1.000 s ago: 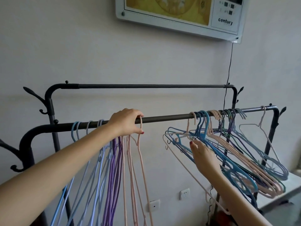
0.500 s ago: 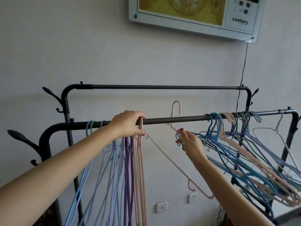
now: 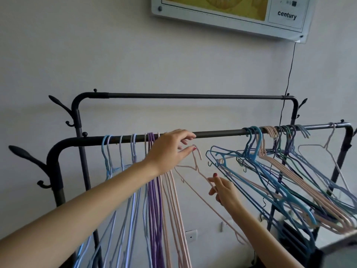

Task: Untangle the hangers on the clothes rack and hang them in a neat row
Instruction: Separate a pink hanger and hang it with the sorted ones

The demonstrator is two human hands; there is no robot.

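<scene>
We hold a pink hanger [image 3: 195,171] just below the front rail [image 3: 218,133] of the clothes rack [image 3: 77,120], between the sorted row [image 3: 154,190] toward the rail's left end and the tangled bunch [image 3: 280,171] toward its right end. Our left hand [image 3: 170,149], fingers loosely spread, touches the hook; our right hand [image 3: 224,188] pinches the hanger's shoulder wire.

Left hand [image 3: 170,149] spread; right hand [image 3: 224,188] pinching.
</scene>
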